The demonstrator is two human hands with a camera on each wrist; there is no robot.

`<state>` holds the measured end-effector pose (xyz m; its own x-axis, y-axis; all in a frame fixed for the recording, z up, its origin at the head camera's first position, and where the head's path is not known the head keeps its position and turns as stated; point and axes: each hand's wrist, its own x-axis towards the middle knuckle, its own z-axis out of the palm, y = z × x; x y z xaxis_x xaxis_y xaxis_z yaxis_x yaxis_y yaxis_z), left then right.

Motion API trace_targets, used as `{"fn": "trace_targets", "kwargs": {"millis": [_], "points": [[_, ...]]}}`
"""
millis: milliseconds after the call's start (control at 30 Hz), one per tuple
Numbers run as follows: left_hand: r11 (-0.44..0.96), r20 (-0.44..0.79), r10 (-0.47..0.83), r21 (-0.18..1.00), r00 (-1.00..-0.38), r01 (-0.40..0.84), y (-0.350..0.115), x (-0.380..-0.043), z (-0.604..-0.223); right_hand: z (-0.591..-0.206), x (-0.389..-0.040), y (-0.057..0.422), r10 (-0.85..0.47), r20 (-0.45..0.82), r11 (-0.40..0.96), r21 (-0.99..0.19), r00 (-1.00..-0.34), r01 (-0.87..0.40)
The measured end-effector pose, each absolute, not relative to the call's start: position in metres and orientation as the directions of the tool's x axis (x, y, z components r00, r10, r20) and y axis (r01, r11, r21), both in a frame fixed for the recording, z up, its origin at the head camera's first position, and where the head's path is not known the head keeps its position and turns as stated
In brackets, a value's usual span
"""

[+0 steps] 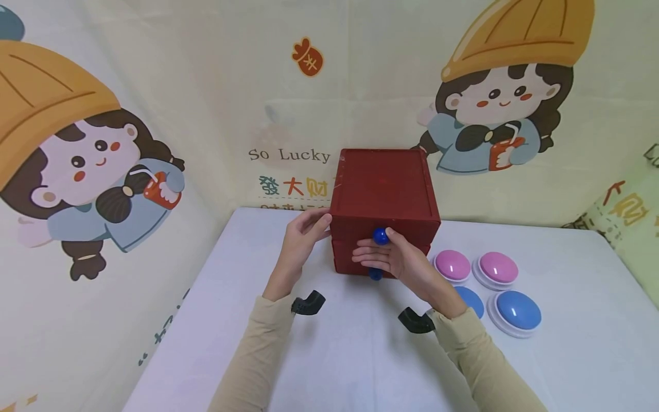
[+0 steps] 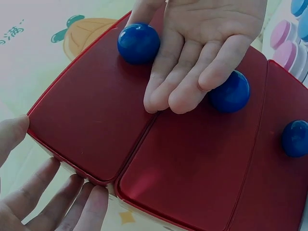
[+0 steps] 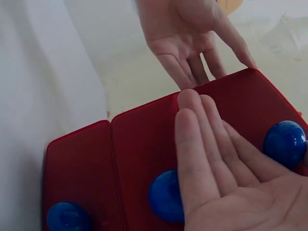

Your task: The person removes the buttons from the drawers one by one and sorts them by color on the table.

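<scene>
A dark red drawer cabinet (image 1: 385,186) stands on the white table, its front bearing round blue knobs. At its left front edge is my left hand (image 1: 302,243); the thumb touches the front corner and the fingers lie extended along the side. My right hand (image 1: 396,257) is in front of the cabinet, its fingers straight and close together, pointing left. The upper blue knob (image 2: 138,43) sits between the right thumb and index finger; whether they press on it is unclear. Those fingers partly cover the middle blue knob (image 2: 230,92). The lowest blue knob (image 2: 296,138) is uncovered in the left wrist view.
Right of the cabinet are two pink-topped round buttons (image 1: 498,268) and two blue-topped ones (image 1: 519,311) with white bases. My right forearm partly hides one blue button. Behind the white table (image 1: 329,366) hangs a printed cloth (image 1: 216,86).
</scene>
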<state>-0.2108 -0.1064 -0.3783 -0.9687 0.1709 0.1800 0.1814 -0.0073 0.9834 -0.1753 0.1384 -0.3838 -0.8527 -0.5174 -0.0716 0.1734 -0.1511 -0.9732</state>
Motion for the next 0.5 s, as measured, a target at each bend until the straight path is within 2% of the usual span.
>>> {"fn": "trace_targets", "kwargs": {"millis": [300,500], "points": [[-0.022,0.163,0.168,0.987,-0.972,0.161,-0.108,-0.205,-0.373,-0.379,-0.169,0.136,-0.435,-0.104,-0.027,-0.991,-0.894,0.128],[0.035,0.174,0.149,0.983,-0.973,0.181,-0.107,-0.192,-0.359,-0.371,-0.155,0.139,-0.353,-0.034,0.164,-0.986,-0.935,-0.026]]}}
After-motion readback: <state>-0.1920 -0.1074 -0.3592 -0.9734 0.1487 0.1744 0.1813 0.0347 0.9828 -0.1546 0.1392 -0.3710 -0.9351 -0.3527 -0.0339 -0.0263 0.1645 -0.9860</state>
